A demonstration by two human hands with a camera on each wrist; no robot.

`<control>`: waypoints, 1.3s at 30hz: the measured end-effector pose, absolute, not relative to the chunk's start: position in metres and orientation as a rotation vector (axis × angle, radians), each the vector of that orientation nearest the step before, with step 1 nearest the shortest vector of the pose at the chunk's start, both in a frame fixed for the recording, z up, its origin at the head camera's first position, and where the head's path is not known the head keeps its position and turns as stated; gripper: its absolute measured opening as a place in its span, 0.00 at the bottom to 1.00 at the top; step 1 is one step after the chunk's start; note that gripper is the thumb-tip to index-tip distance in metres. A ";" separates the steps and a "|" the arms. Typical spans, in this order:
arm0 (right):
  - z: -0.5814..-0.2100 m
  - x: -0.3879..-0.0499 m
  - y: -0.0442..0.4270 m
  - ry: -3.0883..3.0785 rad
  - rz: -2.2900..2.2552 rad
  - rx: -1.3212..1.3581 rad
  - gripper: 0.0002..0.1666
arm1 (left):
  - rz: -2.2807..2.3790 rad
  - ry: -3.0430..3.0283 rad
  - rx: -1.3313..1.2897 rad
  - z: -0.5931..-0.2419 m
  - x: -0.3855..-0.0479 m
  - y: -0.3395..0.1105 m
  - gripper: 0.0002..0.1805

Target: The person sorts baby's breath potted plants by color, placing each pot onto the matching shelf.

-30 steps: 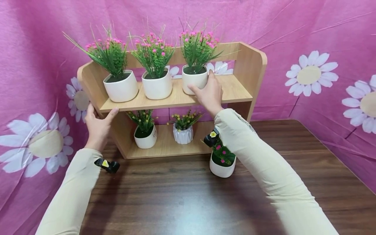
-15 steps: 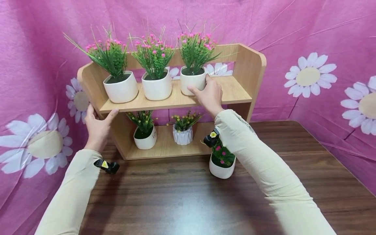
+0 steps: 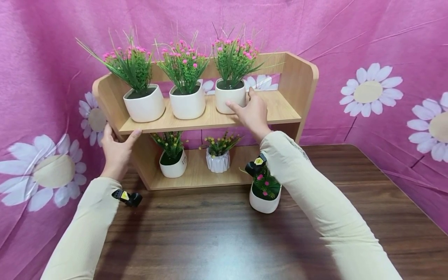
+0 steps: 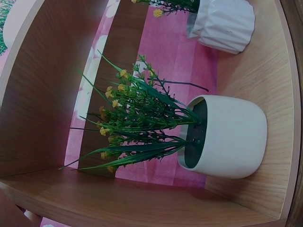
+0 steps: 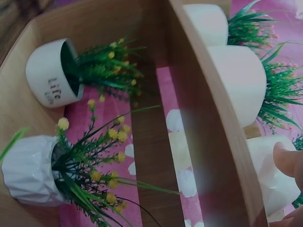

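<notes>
Three white pots with pink flowers stand in a row on the upper board of a wooden shelf. Around the near right side of the right-hand flower pot is my right hand, thumb before its front and fingers just off its right side. The right wrist view shows the thumb close to that pot's wall. My left hand grips the shelf's left side, thumb at the upper board's front edge and fingers on the outer side. The left and middle flower pots stand untouched.
On the lower board are a white pot lettered "Life" and a ribbed white pot, both with yellow flowers. Another pink-flowered pot stands on the dark wooden table, below my right forearm. Pink cloth hangs behind.
The right-hand pot has shifted slightly left. My right hand has then eased right, its fingers coming away from the pot's side. The left hand stays in place.
</notes>
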State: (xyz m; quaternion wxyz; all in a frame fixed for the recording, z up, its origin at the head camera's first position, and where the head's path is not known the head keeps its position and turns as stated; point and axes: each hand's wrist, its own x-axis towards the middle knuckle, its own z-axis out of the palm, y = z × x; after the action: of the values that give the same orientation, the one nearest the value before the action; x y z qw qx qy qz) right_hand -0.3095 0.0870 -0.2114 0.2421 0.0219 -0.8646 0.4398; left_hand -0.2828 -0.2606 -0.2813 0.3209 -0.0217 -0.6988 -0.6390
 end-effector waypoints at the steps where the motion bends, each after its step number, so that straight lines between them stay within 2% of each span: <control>1: -0.211 -0.308 0.088 -2.359 1.227 0.062 0.54 | -1.684 -1.833 -0.057 -0.281 -0.283 -0.261 0.40; 15: -0.210 -0.286 0.109 -2.391 1.383 0.192 0.56 | -1.681 -1.834 -0.055 -0.281 -0.283 -0.261 0.41; 27: -0.218 -0.242 0.139 -2.357 1.465 0.309 0.50 | -1.664 -1.820 -0.071 -0.282 -0.282 -0.260 0.40; 39: -0.241 -0.203 0.176 -2.409 1.411 0.350 0.49 | -1.642 -1.843 -0.055 -0.282 -0.282 -0.260 0.39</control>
State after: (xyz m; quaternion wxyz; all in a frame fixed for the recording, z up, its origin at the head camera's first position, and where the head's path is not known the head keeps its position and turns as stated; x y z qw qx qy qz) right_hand -0.2031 0.1763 -0.2408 0.1634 0.1229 -0.8446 0.4948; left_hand -0.2816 -0.2601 -0.2820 0.3298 -0.0210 -0.7047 -0.6278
